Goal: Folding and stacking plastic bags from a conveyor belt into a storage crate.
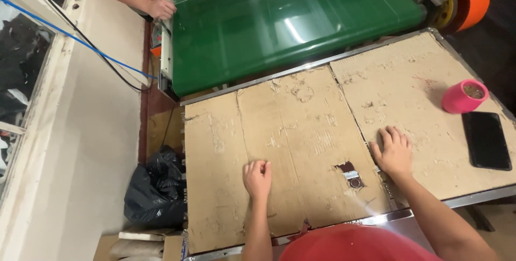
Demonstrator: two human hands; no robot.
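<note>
On the worn cardboard that covers the tabletop, your left hand rests near the front edge, curled into a loose fist with the fingers tucked under; whether something small is inside it, the view does not show. Your right hand lies flat and open, palm down, fingers spread, holding nothing and pressing just at the seam where two cardboard sheets meet.

Between your two hands, nearer to the right one, the cardboard is torn, and a small metal ring shows in the hole. It is just beside your right wrist and a little toward the front edge. If you are smoothing the sheets, I think it is good to keep the flat palm on the seam so the edges do not lift.

Further toward the right edge stand a pink cup and, in front of it, a black phone, both apart from your hand. Beyond the back edge is a green conveyor belt, where another person's hand touches the machine's left side.
</note>
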